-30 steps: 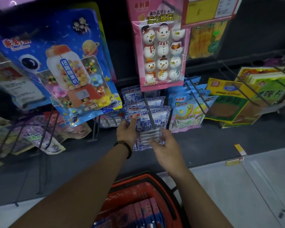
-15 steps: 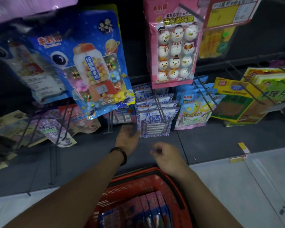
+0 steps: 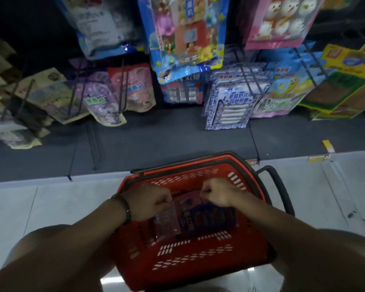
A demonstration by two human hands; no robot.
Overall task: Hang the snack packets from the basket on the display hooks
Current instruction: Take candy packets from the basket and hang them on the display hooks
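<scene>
Far left, above the dark shelf base (image 3: 156,140): tan and purple packets (image 3: 99,100) slung on thin wire hooks (image 3: 122,85), tilted and overlapping. Lower down, over pale floor tiles (image 3: 51,207), a bare forearm with a dark wristband (image 3: 123,207), then the left hand (image 3: 150,202), fingers curled and clamped on the left edge of the snack packets (image 3: 200,216). Under both hands, a red basket (image 3: 198,256) on the floor, with the snack packets lying inside it, pink and dark blue, a clear-fronted one at the left. Just right of centre, the right hand (image 3: 219,194), thumb and fingers together in a pinch on the top edge of the same packets. Higher up on the display, a big blue packet (image 3: 185,32), then blue-and-white packets (image 3: 230,102) stacked on a hook, a pink snowman packet (image 3: 282,20) above, and yellow-green packets (image 3: 341,81) at the far right.
</scene>
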